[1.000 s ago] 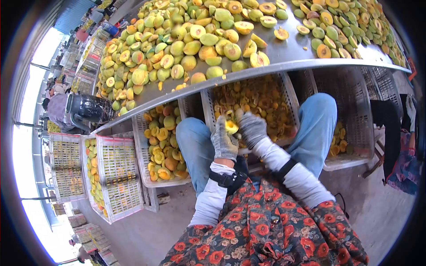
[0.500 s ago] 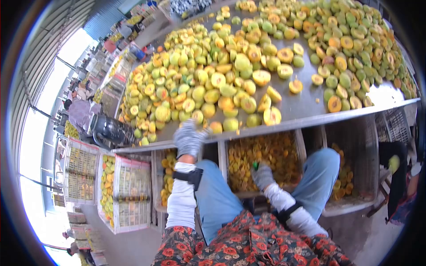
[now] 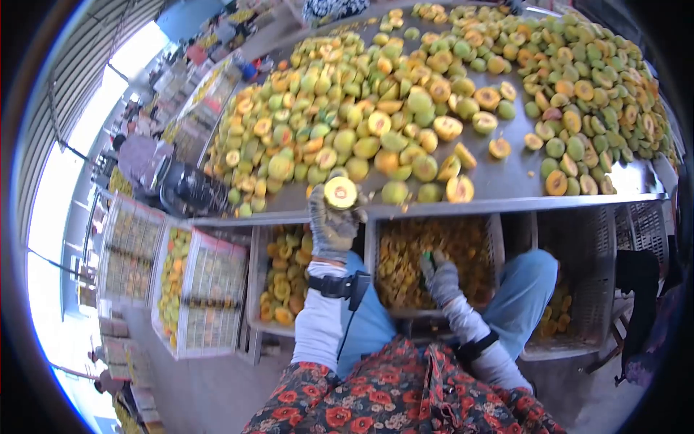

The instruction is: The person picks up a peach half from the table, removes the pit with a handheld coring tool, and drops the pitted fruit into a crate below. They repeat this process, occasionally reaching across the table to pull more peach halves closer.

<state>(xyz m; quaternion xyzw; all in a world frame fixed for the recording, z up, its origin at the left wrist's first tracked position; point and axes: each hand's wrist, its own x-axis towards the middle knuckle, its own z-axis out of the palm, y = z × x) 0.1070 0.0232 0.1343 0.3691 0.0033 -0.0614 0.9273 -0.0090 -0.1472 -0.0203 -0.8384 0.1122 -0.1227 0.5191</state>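
Facing cut side up, the halved fruit (image 3: 340, 192) looks nearly round.

The person's left hand (image 3: 335, 233) and right hand (image 3: 443, 281) wear grey knitted gloves (image 3: 332, 244); white fabric sleeves (image 3: 319, 327), black forearm straps (image 3: 329, 286), a thin dark cable (image 3: 346, 334), faded blue trousers (image 3: 517, 293) and a dark, red-flowered garment (image 3: 361, 401) show.

1. At the far left, a ribbed grey covering (image 3: 79, 79), wall or roof, is curving along the edge of the view.
2. Below it, a long opening (image 3: 50, 195) is letting in strong white light, and thin dark bars (image 3: 50, 261) are crossing it.
3. Farther off, a blue wall (image 3: 186, 17) is showing.
4. Grey floor (image 3: 199, 383) is spreading across the near left.
5. A metal desk (image 3: 510, 181) is stretching across the middle, its right end reflecting white glare.
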